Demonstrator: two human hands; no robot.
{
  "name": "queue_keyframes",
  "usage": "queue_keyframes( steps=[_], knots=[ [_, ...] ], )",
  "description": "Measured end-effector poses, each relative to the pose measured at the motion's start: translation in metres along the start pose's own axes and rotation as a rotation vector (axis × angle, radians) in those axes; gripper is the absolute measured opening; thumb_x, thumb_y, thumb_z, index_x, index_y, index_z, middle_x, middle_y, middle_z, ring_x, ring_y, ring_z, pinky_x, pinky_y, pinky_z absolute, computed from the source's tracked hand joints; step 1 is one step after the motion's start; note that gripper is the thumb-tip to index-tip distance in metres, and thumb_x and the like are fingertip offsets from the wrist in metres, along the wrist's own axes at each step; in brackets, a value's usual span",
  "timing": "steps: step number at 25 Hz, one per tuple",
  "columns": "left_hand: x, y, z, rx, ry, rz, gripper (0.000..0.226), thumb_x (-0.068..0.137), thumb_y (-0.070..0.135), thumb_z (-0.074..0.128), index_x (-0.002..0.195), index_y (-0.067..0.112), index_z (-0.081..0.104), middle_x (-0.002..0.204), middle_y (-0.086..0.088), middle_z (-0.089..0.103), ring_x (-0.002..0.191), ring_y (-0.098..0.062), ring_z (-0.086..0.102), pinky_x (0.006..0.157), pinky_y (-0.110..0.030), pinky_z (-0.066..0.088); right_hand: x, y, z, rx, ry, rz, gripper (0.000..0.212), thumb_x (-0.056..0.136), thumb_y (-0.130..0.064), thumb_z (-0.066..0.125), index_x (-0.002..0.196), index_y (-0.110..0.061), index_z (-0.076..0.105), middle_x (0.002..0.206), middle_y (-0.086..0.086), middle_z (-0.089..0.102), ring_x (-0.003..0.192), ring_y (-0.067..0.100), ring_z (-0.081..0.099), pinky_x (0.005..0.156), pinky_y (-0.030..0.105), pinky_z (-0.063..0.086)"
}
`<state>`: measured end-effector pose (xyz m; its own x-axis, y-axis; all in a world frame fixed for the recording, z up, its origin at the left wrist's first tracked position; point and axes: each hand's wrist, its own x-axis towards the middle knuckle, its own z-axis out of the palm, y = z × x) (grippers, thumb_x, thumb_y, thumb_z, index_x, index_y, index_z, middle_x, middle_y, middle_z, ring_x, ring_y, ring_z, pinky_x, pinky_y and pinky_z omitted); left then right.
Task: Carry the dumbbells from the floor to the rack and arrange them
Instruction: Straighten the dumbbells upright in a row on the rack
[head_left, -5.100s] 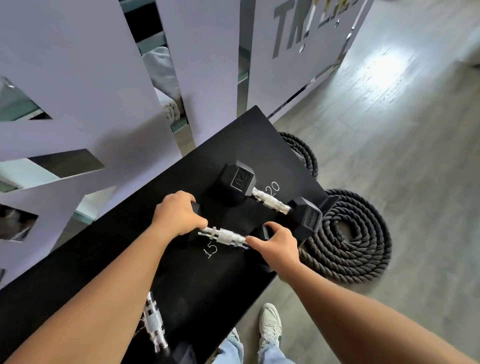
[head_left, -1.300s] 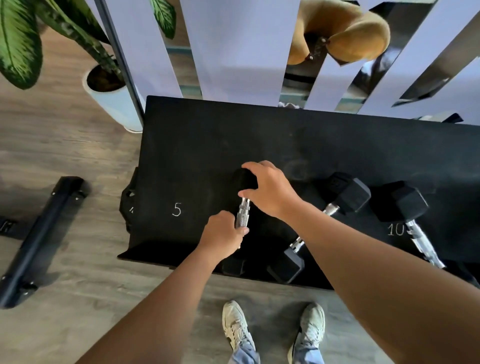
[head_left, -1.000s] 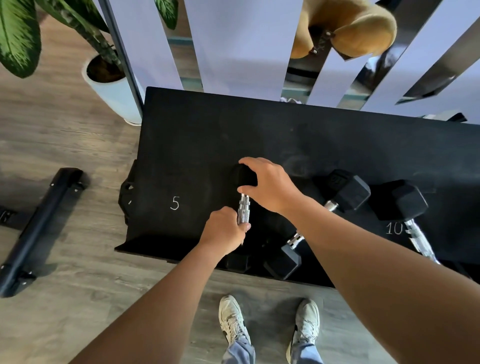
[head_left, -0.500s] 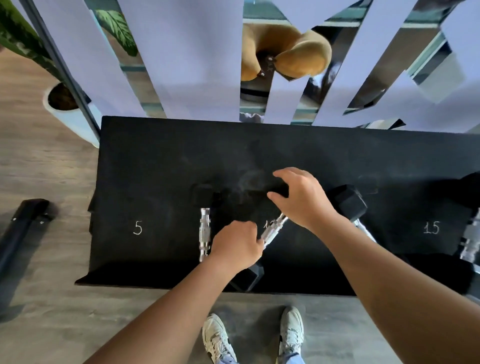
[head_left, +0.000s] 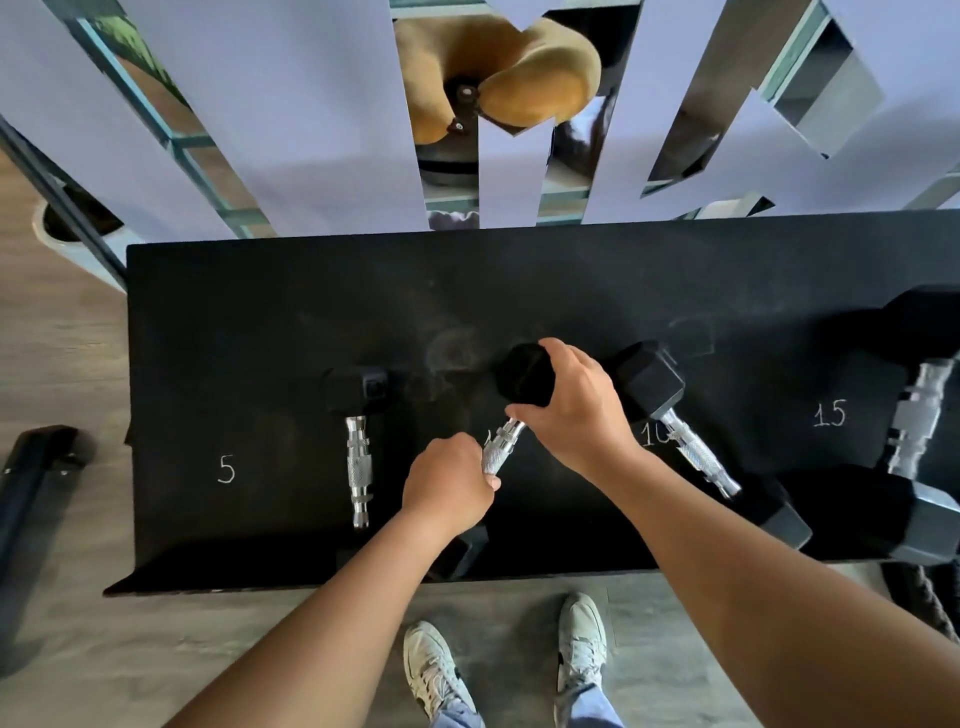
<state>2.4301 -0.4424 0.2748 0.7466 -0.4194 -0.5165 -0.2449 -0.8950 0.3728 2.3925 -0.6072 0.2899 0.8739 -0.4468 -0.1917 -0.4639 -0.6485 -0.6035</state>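
Note:
A black rack top (head_left: 519, 280) carries chalk marks 5, 10 and 15. On it lie several black hex dumbbells with chrome handles. My left hand (head_left: 449, 480) grips the near end of the handle of the middle dumbbell (head_left: 522, 374). My right hand (head_left: 571, 402) is clamped over that dumbbell's far head. A smaller dumbbell (head_left: 358, 457) lies free to the left, beside the 5 mark. Another dumbbell (head_left: 691, 441) lies to the right by the 10 mark, and a larger one (head_left: 919, 415) sits past the 15 mark.
A mirrored wall with pale panels (head_left: 291, 104) stands right behind the rack. A black bar (head_left: 31, 478) lies on the wooden floor at left. A plant pot (head_left: 62, 228) is at the back left. My shoes (head_left: 582, 644) are at the rack's front edge, with rope (head_left: 930, 597) at right.
Both hands left the small dumbbell by the 5 mark and took hold of the middle one. Its far head now angles further right. The view shifted right along the rack.

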Motion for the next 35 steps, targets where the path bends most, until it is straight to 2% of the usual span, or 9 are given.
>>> queue_keyframes(
  steps=[6,9,12,16,21,24,29,32,35],
  knots=[
    [0.005,0.003,0.002,-0.118,0.032,-0.062,0.045,0.088,0.030,0.080,0.061,0.018,0.046,0.061,0.001,0.057,0.054,-0.015,0.056,0.048,-0.027,0.036,0.018,-0.010,-0.007,-0.034,-0.057,-0.124,0.083,0.078,-0.030,0.089,0.148,-0.013,0.047,0.132,0.003,0.060,0.125,0.027,0.054,0.098,0.040,0.051],
    [0.003,0.010,0.013,-0.201,0.062,-0.098,0.046,0.087,0.028,0.079,0.061,0.016,0.044,0.061,0.002,0.053,0.053,-0.012,0.051,0.046,-0.023,0.031,0.034,-0.022,-0.013,-0.111,-0.161,-0.258,0.085,0.076,-0.027,0.090,0.149,-0.015,0.047,0.136,0.002,0.058,0.130,0.027,0.051,0.098,0.041,0.051],
    [0.005,0.013,0.028,-0.279,0.063,-0.098,0.040,0.087,0.029,0.078,0.063,0.015,0.049,0.061,0.001,0.058,0.056,-0.016,0.056,0.047,-0.021,0.034,0.042,-0.027,-0.011,-0.131,-0.245,-0.321,0.085,0.076,-0.025,0.090,0.149,-0.019,0.048,0.141,-0.002,0.056,0.134,0.024,0.047,0.098,0.039,0.050],
    [0.007,0.010,0.023,-0.353,0.036,-0.094,0.043,0.086,0.026,0.079,0.056,0.014,0.050,0.060,-0.004,0.064,0.052,-0.016,0.058,0.049,-0.024,0.040,0.045,-0.024,-0.007,-0.126,-0.211,-0.348,0.084,0.074,-0.027,0.091,0.148,-0.020,0.049,0.139,-0.002,0.057,0.134,0.026,0.047,0.101,0.043,0.050],
    [0.001,0.013,0.011,-0.149,0.005,-0.047,0.044,0.086,0.042,0.077,0.063,0.017,0.050,0.063,0.001,0.058,0.060,-0.019,0.060,0.054,-0.029,0.041,0.034,-0.023,-0.014,-0.092,-0.197,-0.351,0.085,0.080,-0.030,0.085,0.154,-0.022,0.043,0.151,-0.004,0.049,0.139,0.023,0.045,0.106,0.043,0.048],
    [-0.003,0.028,0.003,0.039,0.063,-0.018,0.038,0.089,0.046,0.072,0.076,0.017,0.052,0.069,0.000,0.060,0.071,-0.024,0.065,0.062,-0.033,0.049,0.031,-0.013,-0.041,-0.093,-0.158,-0.313,0.072,0.089,-0.038,0.077,0.152,-0.020,0.047,0.150,-0.004,0.054,0.134,0.020,0.052,0.106,0.033,0.046],
    [-0.010,0.065,0.027,0.041,-0.001,0.101,0.051,0.092,0.047,0.066,0.059,0.016,0.041,0.076,-0.016,0.065,0.075,-0.033,0.070,0.059,-0.036,0.052,0.024,0.034,-0.095,-0.210,-0.155,-0.188,0.054,0.093,-0.041,0.073,0.141,-0.019,0.061,0.140,-0.003,0.063,0.130,0.020,0.058,0.104,0.031,0.046],
    [-0.011,0.096,0.047,0.041,-0.001,0.124,0.051,0.092,0.049,0.065,0.080,0.000,0.057,0.085,-0.019,0.066,0.084,-0.040,0.070,0.068,-0.043,0.057,0.021,0.065,-0.112,-0.252,-0.256,-0.185,0.060,0.089,-0.043,0.075,0.143,-0.023,0.059,0.141,-0.005,0.062,0.129,0.019,0.057,0.102,0.028,0.045],
    [-0.009,0.133,0.074,0.002,-0.016,0.132,0.055,0.090,0.055,0.063,0.087,0.000,0.062,0.083,-0.019,0.066,0.082,-0.039,0.068,0.067,-0.041,0.052,0.017,0.090,-0.116,-0.185,-0.310,-0.306,0.072,0.083,-0.039,0.082,0.147,-0.026,0.054,0.149,-0.010,0.053,0.134,0.014,0.051,0.105,0.023,0.039]
  ],
)
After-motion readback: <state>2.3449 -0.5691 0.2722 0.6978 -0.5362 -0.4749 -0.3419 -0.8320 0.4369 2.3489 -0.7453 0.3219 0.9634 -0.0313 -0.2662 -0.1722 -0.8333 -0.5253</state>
